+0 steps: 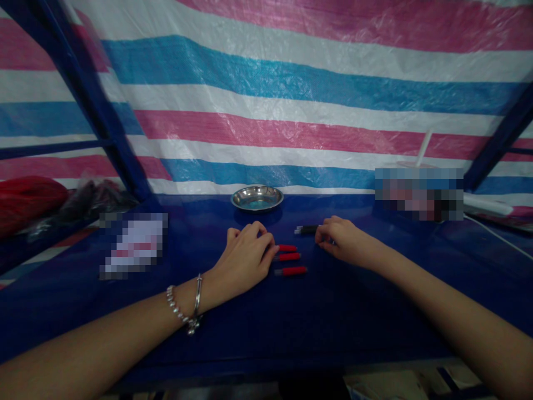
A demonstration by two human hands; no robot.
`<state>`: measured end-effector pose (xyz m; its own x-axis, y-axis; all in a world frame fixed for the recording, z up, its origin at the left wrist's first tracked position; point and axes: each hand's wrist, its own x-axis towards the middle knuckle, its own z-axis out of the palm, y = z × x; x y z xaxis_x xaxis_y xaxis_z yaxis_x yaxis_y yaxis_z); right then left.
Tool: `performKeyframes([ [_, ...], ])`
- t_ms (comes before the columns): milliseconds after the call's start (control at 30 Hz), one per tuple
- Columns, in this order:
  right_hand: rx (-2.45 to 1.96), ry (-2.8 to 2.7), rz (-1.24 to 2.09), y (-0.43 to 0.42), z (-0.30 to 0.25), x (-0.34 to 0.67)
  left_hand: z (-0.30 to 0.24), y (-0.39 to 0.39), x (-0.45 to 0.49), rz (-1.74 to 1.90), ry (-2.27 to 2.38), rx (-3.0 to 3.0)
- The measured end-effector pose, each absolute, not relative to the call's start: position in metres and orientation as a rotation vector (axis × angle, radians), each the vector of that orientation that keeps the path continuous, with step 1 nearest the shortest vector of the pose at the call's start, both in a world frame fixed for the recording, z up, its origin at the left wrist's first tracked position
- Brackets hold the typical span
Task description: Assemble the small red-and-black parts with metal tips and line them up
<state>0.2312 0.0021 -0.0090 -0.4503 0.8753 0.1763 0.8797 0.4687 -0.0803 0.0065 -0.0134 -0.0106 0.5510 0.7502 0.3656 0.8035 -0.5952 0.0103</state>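
Note:
On a dark blue tabletop (333, 316) lie three short red pens (293, 270), one below another. My left hand (245, 255), with a beaded bracelet and a bangle at its wrist, curls its fingers over the left ends of the upper two. Its fingertips close at the upper red pen (288, 248); its thumb is mostly hidden. My right hand (339, 239) is closed, thumb and fingers pinched at the right end of the black pens (308, 229), whose pale tips point left. How many black pens there are, I cannot tell.
A shiny round metal dish (257, 199) stands at the back middle. On the left lies a blurred-out white packet (139, 241); on the right is a blurred-out item (418, 194) with a white cable. Blue metal posts and a striped plastic sheet (266, 100) bound the table.

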Motion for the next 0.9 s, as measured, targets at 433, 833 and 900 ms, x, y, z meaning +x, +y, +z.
performKeyframes([
  [433,-1.478,-2.184,-0.153,0.0016,-0.0025,0.2311,-0.0086,-0.0173,0.008,-0.574,-1.334,-2.667],
  [833,-1.551,-2.11,-0.19,0.0055,-0.0011,0.2349,-0.0065,-0.0188,0.008,-0.645,-1.282,-2.685],
  [900,-1.561,-2.096,-0.187,0.007,-0.0003,0.2365,-0.0056,-0.019,0.0076,-0.67,-1.256,-2.676],
])
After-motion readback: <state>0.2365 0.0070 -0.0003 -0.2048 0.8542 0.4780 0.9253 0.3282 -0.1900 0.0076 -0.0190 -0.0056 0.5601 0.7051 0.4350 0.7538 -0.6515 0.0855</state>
